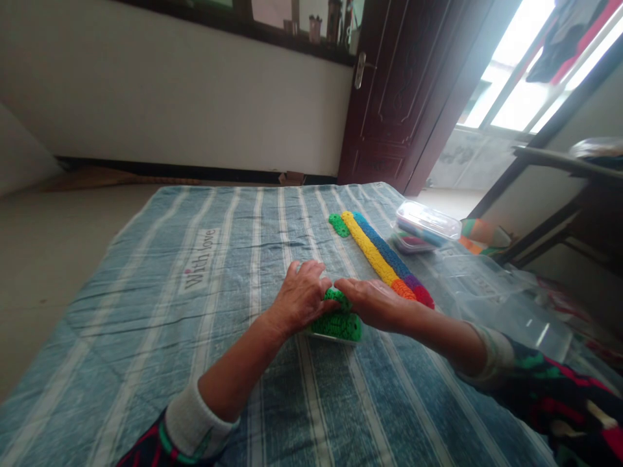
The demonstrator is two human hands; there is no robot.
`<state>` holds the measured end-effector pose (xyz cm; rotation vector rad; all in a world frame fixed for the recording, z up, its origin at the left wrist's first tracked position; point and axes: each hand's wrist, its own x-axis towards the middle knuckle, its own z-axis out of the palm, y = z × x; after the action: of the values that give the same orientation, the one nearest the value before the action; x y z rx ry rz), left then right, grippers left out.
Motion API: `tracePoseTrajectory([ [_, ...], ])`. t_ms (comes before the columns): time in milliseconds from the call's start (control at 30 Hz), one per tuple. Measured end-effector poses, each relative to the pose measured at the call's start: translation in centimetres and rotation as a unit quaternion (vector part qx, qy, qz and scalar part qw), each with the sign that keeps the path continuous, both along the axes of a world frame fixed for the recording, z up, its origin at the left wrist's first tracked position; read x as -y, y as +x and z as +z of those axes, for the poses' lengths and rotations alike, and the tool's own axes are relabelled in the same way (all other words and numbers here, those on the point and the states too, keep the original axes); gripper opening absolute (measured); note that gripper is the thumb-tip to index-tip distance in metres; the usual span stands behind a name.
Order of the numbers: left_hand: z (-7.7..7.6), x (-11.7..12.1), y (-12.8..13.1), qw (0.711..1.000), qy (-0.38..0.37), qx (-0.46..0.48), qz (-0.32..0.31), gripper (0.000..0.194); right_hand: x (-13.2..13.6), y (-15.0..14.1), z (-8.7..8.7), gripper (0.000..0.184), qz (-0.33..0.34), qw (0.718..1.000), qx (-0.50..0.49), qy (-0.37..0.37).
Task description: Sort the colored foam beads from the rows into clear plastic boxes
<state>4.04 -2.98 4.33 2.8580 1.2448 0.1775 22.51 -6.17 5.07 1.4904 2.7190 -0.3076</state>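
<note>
A small clear plastic box [333, 338] packed with green pieces [341, 326] that look crocheted rests on the bed in front of me. Over its far left side, my left hand [300, 297] is curled, its thumb pressing on a green piece [337, 297] at the top. From the right, my right hand [372, 303] closes on that same piece, its fingers together and partly hidden. Beyond the hands, a long row of yellow pieces [367, 246] ends in orange pieces [403, 290]. Beside it runs a blue row [382, 250] ending in purple and red. A few green pieces [339, 225] lie at the far end.
A lidded clear box [428, 222] with coloured contents sits at the right edge of the bed, near open clear containers [506, 311]. The striped cover [233, 259] spreads under everything. A dark red door [394, 97] and a shelf [564, 162] stand beyond.
</note>
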Motion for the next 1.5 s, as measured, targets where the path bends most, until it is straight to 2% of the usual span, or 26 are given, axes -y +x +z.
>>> tracePoseTrajectory([
  [167, 0.3, -0.1, -0.1, 0.999, -0.013, 0.028, -0.008, 0.036, -0.3, 0.0, -0.3, 0.019, -0.004, 1.0, 0.005, 0.014],
  [300, 0.7, 0.0, 0.0, 0.998, 0.005, 0.055, -0.006, 0.02, -0.5, 0.0, -0.2, 0.024, -0.002, 0.999, 0.024, 0.021],
  [400, 0.5, 0.0, 0.1, 0.995, -0.007, 0.091, -0.031, 0.005, -0.5, -0.1, 0.1, 0.028, -0.019, 0.999, 0.033, 0.02],
  [567, 0.1, 0.1, 0.2, 0.992, -0.05, 0.099, -0.066, 0.016, -0.7, -0.1, 0.4, 0.041, -0.033, 0.999, 0.033, 0.018],
  [733, -0.2, 0.4, 0.5, 0.994, -0.046, 0.059, -0.083, 0.017, -1.1, 0.2, 0.1, 0.053, -0.013, 1.0, 0.021, 0.007],
  [833, -0.6, 0.4, 0.6, 0.994, -0.039, 0.048, -0.086, 0.018, -1.0, 0.1, -0.1, 0.049, -0.011, 1.0, 0.009, 0.014],
  [900, -0.8, 0.4, 0.5, 0.995, -0.037, 0.04, -0.083, 0.02, -0.7, 0.0, 0.1, 0.04, -0.003, 1.0, -0.009, 0.016],
  [1000, -0.8, 0.5, 0.5, 0.996, -0.04, 0.024, -0.07, 0.021, -0.5, 0.3, 1.0, 0.026, 0.023, 0.998, -0.052, 0.021],
  [1067, -0.7, 0.6, 0.4, 0.997, -0.049, 0.018, -0.065, 0.02, -0.9, 0.8, 1.9, 0.022, 0.018, 0.995, -0.083, 0.054],
  [1167, -0.5, 0.9, 0.3, 0.996, -0.057, 0.018, -0.067, 0.021, -3.1, 2.1, 3.2, 0.02, -0.024, 0.986, -0.107, 0.128],
  [1267, -0.4, 1.0, 0.2, 0.996, -0.056, 0.02, -0.071, 0.019, -7.2, 3.3, 3.5, 0.02, -0.061, 0.983, -0.075, 0.156],
  [1400, -0.2, 1.0, 0.1, 0.995, -0.057, 0.023, -0.076, 0.015, -13.3, 3.8, 2.3, 0.028, -0.113, 0.985, 0.025, 0.129],
  [1500, 0.0, 1.0, 0.1, 0.995, -0.059, 0.029, -0.078, 0.014, -16.7, 3.6, 1.0, 0.037, -0.13, 0.983, 0.055, 0.121],
])
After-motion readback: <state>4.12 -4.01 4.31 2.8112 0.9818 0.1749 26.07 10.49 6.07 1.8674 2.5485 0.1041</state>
